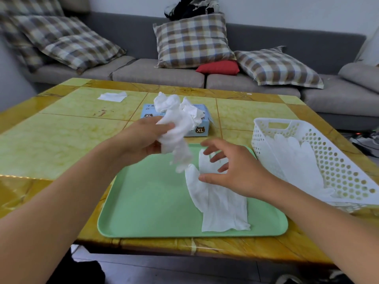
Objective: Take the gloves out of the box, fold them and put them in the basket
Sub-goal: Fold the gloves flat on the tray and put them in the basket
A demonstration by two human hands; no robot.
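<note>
**Inspector:** State the condition of each hand.

**Me:** My left hand grips a crumpled bunch of white gloves, fingers curled round its middle. The bunch is lifted off the desk, part of it sticking up above my fingers, part hanging below. My right hand holds nothing; its fingers are spread and relaxed, hovering just over a flat glove. Whether the fingertips touch it, I cannot tell.

**Inspector:** Where does that flat glove lie?

**Me:** Under and just behind my right hand, spread out on a green tray, cuff toward me, fingers pointing away. The hanging end of the bunch comes down close beside its fingertips.

**Inspector:** And beyond the hands?

**Me:** Directly past my left hand stands the glove box, light blue, marked XL, with more white glove material bulging from its top opening. To the outside of my right hand sits the white perforated basket, near the tray's edge; white gloves already lie inside it.

**Inspector:** Anything further out?

**Me:** A white sheet lies on the yellow desk, well beyond my left hand. Behind the desk runs a grey sofa with checked cushions and one red cushion.
</note>
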